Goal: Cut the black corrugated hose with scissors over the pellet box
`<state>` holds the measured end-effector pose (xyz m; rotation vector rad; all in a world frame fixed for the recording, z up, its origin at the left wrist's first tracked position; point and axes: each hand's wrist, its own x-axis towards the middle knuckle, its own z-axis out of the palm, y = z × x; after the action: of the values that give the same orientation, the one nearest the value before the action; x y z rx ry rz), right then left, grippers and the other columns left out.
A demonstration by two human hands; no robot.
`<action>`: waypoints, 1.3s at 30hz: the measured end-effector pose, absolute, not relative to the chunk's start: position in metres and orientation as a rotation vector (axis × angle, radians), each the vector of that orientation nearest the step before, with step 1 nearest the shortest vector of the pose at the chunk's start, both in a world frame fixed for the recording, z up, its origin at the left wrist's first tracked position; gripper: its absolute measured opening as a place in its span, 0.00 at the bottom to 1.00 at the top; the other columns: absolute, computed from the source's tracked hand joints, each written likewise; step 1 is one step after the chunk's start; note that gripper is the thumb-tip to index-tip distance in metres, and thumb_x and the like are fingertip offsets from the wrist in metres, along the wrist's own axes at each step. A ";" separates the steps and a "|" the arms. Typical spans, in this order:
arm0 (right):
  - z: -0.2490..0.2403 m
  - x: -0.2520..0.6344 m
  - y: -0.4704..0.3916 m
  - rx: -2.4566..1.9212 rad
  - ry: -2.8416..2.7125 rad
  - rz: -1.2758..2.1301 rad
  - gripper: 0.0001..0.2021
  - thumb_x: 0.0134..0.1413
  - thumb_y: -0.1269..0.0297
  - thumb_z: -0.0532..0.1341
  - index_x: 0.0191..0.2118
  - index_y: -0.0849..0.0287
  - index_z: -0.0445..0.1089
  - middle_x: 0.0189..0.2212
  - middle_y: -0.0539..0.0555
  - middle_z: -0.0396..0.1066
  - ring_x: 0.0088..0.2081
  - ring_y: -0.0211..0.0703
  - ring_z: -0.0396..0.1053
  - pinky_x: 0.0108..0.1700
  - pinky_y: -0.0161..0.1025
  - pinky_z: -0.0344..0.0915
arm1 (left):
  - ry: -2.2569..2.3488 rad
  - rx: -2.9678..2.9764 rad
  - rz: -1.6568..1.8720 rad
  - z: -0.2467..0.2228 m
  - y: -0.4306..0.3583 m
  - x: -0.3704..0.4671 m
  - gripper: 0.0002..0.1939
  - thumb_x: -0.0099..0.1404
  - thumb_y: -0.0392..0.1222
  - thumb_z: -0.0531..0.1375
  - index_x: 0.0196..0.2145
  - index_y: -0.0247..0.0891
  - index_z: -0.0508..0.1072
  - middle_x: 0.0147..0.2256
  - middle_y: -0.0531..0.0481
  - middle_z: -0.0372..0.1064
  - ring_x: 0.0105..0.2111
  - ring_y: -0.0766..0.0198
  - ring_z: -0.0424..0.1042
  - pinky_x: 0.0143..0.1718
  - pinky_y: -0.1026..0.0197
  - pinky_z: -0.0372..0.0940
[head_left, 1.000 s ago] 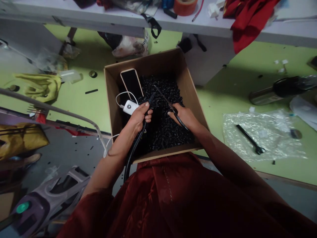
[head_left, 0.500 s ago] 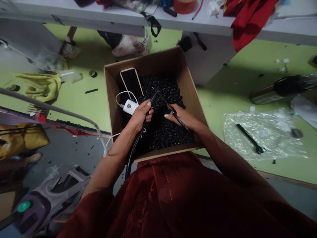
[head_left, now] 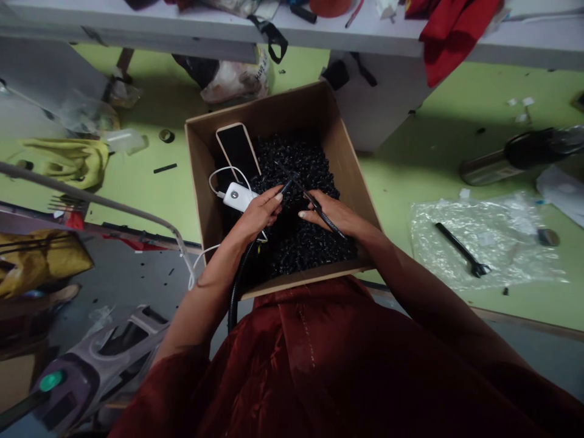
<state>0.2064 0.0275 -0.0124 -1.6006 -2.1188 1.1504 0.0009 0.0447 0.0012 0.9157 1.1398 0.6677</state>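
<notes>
Black tubing (head_left: 234, 292) hung over the near-left corner of the box (head_left: 350, 182), its upper end pinched by the left hand's (head_left: 261, 214) fingers. The right hand's (head_left: 336, 213) fingers gripped a slim tool (head_left: 325, 219). Small pieces (head_left: 298, 258) filled much of the box; a long stretch looked whole.

Dark red, slightly shiny garment (head_left: 328, 353) with a pale stitched line.

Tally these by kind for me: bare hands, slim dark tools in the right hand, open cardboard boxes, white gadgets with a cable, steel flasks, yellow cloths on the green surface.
Hands: 2 (left hand, right hand)
Slim dark tool: 1
Open cardboard box: 1
White gadget: 1
Steel flask: 1
Yellow cloth: 1
Total: 7
</notes>
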 end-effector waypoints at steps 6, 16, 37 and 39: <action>-0.004 0.203 0.027 -1.676 -2.125 1.069 0.20 0.57 0.52 0.52 0.51 0.59 0.63 0.45 0.60 0.70 0.45 0.52 0.67 0.44 0.42 0.60 | 1.137 0.919 0.662 0.003 0.045 -0.001 0.24 0.65 0.41 0.57 0.57 0.36 0.66 0.22 0.57 0.55 0.17 0.77 0.51 0.16 0.72 0.45; -0.010 0.203 0.026 -1.877 -2.305 0.898 0.13 0.56 0.63 0.50 0.46 0.59 0.63 0.37 0.59 0.72 0.35 0.48 0.68 0.34 0.38 0.56 | 1.204 0.949 0.597 -0.007 0.044 0.001 0.23 0.66 0.41 0.55 0.58 0.36 0.65 0.22 0.57 0.54 0.16 0.77 0.50 0.16 0.72 0.44; -0.017 0.202 0.026 -2.123 -2.345 0.737 0.17 0.57 0.58 0.51 0.48 0.58 0.66 0.37 0.63 0.74 0.37 0.57 0.72 0.35 0.43 0.62 | 1.309 0.886 0.598 -0.034 0.048 0.003 0.04 0.58 0.30 0.56 0.33 0.32 0.66 0.19 0.57 0.57 0.15 0.76 0.55 0.16 0.70 0.49; -0.015 0.203 0.027 -2.133 -2.321 0.729 0.17 0.57 0.58 0.51 0.49 0.58 0.66 0.37 0.63 0.74 0.37 0.56 0.72 0.36 0.43 0.61 | 1.318 0.884 0.635 -0.032 0.050 0.002 0.05 0.56 0.26 0.55 0.30 0.33 0.65 0.19 0.57 0.58 0.15 0.75 0.57 0.17 0.70 0.52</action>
<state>0.2034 0.0270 -0.0150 -2.1326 -2.3213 0.7294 0.0021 0.0499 -0.0315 0.8835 1.3176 0.6350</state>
